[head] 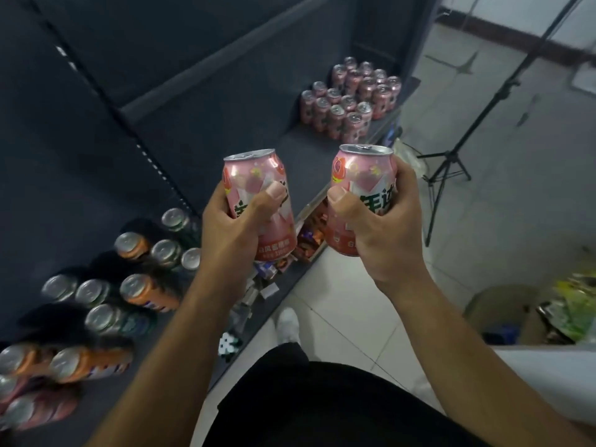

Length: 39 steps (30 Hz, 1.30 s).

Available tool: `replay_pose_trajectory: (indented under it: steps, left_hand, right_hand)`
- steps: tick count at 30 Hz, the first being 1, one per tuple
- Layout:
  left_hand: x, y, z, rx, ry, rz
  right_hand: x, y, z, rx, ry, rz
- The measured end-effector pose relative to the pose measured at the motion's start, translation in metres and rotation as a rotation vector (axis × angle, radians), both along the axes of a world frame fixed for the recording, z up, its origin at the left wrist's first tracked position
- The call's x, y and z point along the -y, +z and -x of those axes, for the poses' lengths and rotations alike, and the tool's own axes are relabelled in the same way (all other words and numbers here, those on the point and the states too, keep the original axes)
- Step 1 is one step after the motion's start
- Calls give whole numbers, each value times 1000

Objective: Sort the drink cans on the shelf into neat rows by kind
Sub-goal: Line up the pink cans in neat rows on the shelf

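The left hand [232, 227] grips one pink can [258, 201], the right hand [377, 227] grips another pink can [362, 188], both upright above the shelf [290, 150]

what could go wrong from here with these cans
The left hand grips the left can and the right hand the right can, so nothing is free to steady a tipping neighbour.
The pink block stands tight near the shelf edge; squeezing two in could push one off.
The mixed cans stand close beside the left forearm, which might brush them.
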<state>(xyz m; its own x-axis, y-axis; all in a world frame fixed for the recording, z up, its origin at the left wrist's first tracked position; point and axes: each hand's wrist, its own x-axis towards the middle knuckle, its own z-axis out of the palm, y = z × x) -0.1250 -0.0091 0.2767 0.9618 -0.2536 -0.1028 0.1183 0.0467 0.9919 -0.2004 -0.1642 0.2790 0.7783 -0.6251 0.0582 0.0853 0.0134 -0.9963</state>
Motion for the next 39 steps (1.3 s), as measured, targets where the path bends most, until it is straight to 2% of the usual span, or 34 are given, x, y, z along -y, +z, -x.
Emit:
replay_pose_trajectory:
  steps: [6,9,14,21,26,39]
  left_hand:
    - [46,-16,-65,-164,-110,41]
    - [73,-18,-103,-178,-202,37]
    - [105,-26,-169,-198,-237,36]
    - [142,-38,-233,-225,-82,60]
    - [182,-47,-265,-274,16,87]
    - [320,-60,-322,-229,493,106]
  right_hand:
    - [40,-7,-56,-65,-39,-122]
    - [61,-9,-96,-132,-50,-193]
    - [92,-10,-159,-162,-58,-249]
    - [134,-18,-226,-244,-80,-155]
    - [177,-29,-274,-270,-5,-107]
    - [312,-34,-390,-273,400,-114]
